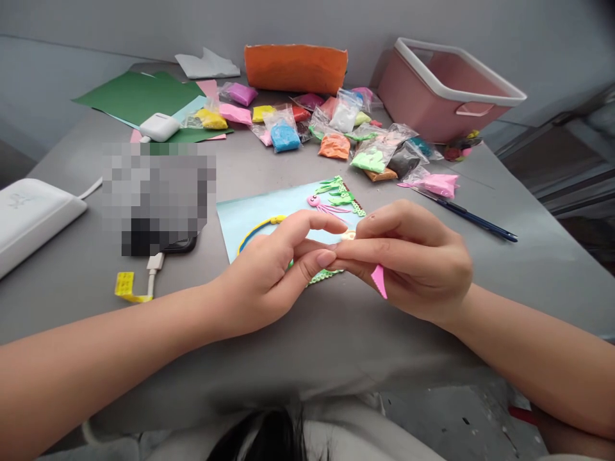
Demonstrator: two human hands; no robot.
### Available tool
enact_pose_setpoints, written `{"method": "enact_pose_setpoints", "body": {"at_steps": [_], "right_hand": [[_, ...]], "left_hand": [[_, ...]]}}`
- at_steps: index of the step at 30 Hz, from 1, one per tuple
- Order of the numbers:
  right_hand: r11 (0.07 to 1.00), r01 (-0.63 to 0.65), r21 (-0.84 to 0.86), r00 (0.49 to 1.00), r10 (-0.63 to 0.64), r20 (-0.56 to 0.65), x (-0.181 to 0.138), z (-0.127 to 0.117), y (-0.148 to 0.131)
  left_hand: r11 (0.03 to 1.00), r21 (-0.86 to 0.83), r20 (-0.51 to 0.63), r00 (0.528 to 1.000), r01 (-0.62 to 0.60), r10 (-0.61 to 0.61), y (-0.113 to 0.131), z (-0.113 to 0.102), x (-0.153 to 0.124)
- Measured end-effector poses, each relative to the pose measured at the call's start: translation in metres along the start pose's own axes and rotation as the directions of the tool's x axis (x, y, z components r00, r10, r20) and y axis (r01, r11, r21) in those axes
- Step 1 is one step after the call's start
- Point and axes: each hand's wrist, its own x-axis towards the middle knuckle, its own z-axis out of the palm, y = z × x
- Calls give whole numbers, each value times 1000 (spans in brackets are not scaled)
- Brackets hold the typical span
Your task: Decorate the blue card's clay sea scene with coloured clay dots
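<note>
My left hand (pixel 288 266) is closed in a pinch, its thumb and finger meeting the fingertips of my right hand (pixel 413 256). Whatever lies between the touching fingertips is too small or hidden to make out. Out of my right hand's curled fingers pokes a pink clay tool (pixel 379 282) with a serrated edge; the rest of it is covered. Behind and beneath both hands lies a light blue card (pixel 254 208) decorated with clay. On it are a pink octopus-like figure (pixel 314 201), green plant shapes (pixel 339 189) and a yellow-and-blue curve (pixel 254 232), partly covered by my left hand.
Bags of coloured clay (pixel 286 136) spread across the back, before an orange box (pixel 295 67) and a pink bin (pixel 418 96). A dark blue pen-like tool (pixel 480 218) lies right. Left are green paper (pixel 139 96), a white case (pixel 160 127), a white device (pixel 36 218) and a cable (pixel 152 272).
</note>
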Motion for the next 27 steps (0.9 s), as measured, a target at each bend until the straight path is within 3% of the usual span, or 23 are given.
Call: {"method": "enact_pose_setpoints", "body": {"at_steps": [8,15,23,27], "right_hand": [[999,15,-29,999,-14,32,2,0,0],[1000,-8,-6,1000,8,-15,2,-1,-3],[999,-15,-31,999,13,-43,1,0,-5],[993,-119,9,980,118,-160,5,-1,-2]], "left_hand": [[970,-235,-125,988,61,-92,-4,-1,2],[883,-442,-112,967,159,-230,1,-2,5],[906,-402,-142,969,131,-203,3,-2,5],[947,-302,-171,971,112,-169,3,-1,7]]}}
